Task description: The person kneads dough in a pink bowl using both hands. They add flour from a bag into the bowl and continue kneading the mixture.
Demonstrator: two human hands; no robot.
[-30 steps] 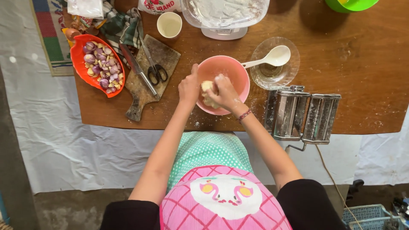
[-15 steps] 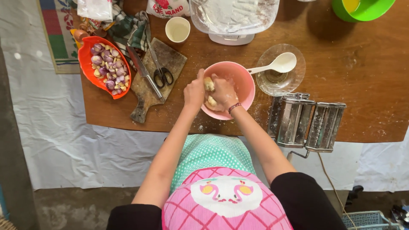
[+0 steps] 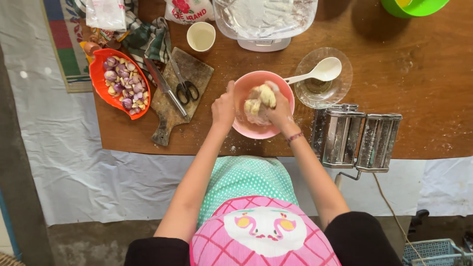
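Note:
A pink bowl [image 3: 242, 91] stands on the brown wooden table [image 3: 404, 88] near its front edge. My right hand [image 3: 280, 109] is inside the bowl, closed around a lump of pale yellow dough [image 3: 260, 97]. My left hand [image 3: 223, 107] grips the bowl's left rim. Flour dusts both hands and the table around the bowl.
A metal pasta roller [image 3: 358, 138] is clamped at the table edge, right of the bowl. A glass dish [image 3: 340, 81] holds a white spoon [image 3: 320, 71]. Left: a cutting board [image 3: 194, 74] with scissors [image 3: 182, 81] and a knife [image 3: 165, 87], an orange dish of shallots [image 3: 120, 83], a cup [image 3: 201, 36].
My right hand has gathered the dough into a bigger lump and lifted it higher in the bowl. My left hand has slid to the bowl's left rim.

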